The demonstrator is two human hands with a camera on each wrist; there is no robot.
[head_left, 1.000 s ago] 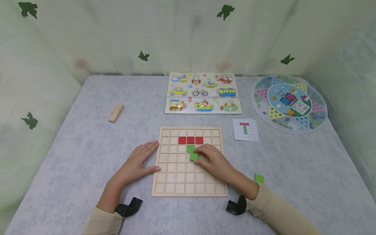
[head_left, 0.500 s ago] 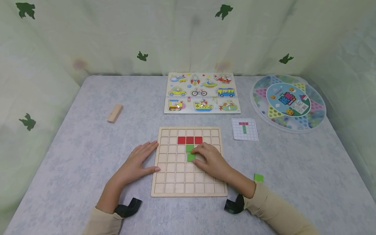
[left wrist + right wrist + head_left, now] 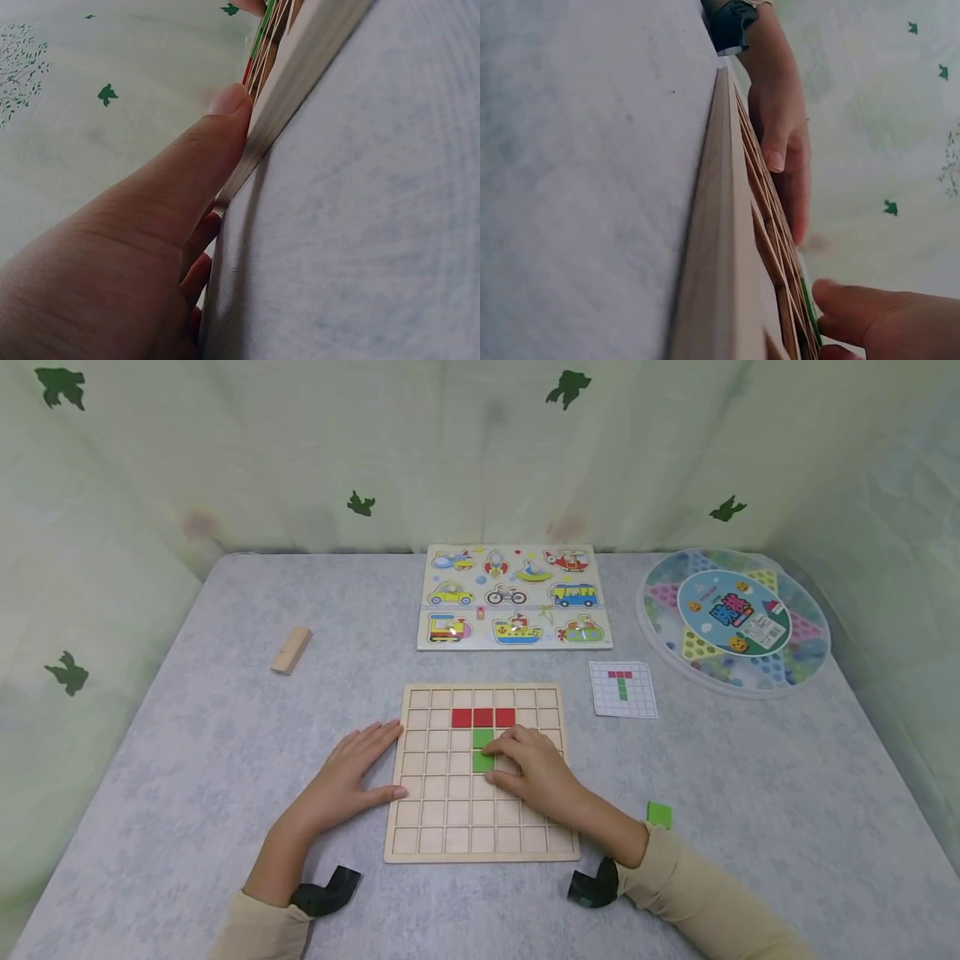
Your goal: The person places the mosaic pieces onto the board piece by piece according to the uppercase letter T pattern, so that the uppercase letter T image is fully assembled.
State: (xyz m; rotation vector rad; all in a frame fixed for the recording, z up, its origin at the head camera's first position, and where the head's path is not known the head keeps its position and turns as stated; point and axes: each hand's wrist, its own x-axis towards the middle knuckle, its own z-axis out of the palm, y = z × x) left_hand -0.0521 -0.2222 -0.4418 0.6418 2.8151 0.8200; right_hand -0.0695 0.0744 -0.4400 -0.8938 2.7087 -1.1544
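Note:
A wooden grid board point(image 3: 420, 852) lies on the table. Three red tiles point(image 3: 483, 717) form a row across its upper part, and one green tile point(image 3: 483, 738) sits below the middle red one. My right hand point(image 3: 542, 779) holds a second green tile point(image 3: 482, 762) between thumb and fingertips, in the cell right under the first. In the right wrist view the thumb point(image 3: 826, 289) shows close to the green edge. My left hand point(image 3: 347, 779) rests along the board's left side, fingers straight, its thumb point(image 3: 231, 100) on the rim in the left wrist view.
A loose green tile point(image 3: 660, 814) lies beside the right sleeve. A pattern card point(image 3: 641, 704) with a red-and-green T is right of the board. Behind stand a vehicle puzzle point(image 3: 487, 578) and a round game box point(image 3: 663, 647). A wooden block point(image 3: 291, 651) lies at left.
My right hand has moved the second green tile slightly left, from overlapping a grid line into line under the first green tile. The left hand has stayed on the board's edge.

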